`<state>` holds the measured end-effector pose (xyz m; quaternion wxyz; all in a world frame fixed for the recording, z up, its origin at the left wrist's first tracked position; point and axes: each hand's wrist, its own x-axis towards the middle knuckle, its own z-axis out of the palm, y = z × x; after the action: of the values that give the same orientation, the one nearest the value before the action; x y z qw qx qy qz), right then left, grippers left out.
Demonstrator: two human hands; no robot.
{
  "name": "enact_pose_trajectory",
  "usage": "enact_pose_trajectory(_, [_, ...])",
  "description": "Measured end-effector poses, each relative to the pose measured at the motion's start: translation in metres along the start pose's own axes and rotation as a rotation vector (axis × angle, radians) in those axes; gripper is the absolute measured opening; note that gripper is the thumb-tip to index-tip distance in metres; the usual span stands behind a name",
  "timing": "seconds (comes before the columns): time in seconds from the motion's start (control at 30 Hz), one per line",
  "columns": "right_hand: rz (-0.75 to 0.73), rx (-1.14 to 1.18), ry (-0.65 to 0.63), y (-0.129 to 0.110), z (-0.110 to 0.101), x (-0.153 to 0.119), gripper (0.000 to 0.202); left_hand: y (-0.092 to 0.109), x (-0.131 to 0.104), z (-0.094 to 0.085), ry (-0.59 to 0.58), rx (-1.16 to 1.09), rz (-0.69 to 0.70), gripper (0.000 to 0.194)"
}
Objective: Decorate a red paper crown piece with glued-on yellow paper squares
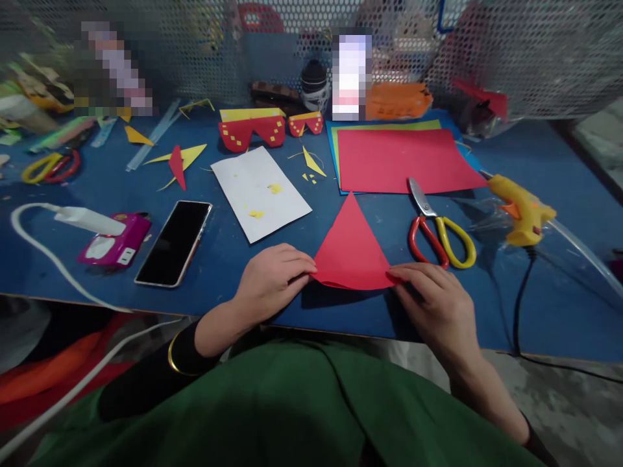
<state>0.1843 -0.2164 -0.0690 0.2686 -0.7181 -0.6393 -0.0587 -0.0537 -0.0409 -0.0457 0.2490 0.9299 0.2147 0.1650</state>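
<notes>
Both hands pinch the lower corners of a folded red paper triangle, whose peak points away from me and whose near edge curves outward. My left hand is closed on its left corner. On the right corner, my right hand has thumb and fingers pressed together. Scissors with one red and one yellow handle lie just beyond my right hand. A white card with small yellow paper bits rests beyond my left hand. Red sheets are stacked over green and blue ones behind the triangle.
A yellow glue gun with a black cord sits at right. Left are a phone and a purple power block with a white plug. Red paper glasses and yellow scraps lie farther back, before a perforated metal panel.
</notes>
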Motion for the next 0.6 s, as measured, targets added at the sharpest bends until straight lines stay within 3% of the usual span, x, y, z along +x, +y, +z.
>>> enact_pose_trajectory(0.27, [0.079,0.106,0.016,0.000,-0.002,0.000,0.015,0.002,0.004,-0.002,0.091,-0.217,-0.196,0.013])
enact_pose_trajectory(0.43, [0.026,0.160,0.028,-0.004,-0.005,0.015,0.017,0.010,0.007,-0.006,0.110,-0.393,-0.335,0.012])
enact_pose_trajectory(0.6, [0.082,0.227,0.121,-0.006,-0.008,0.034,0.019,0.014,0.010,-0.009,0.239,-0.660,-0.551,0.023])
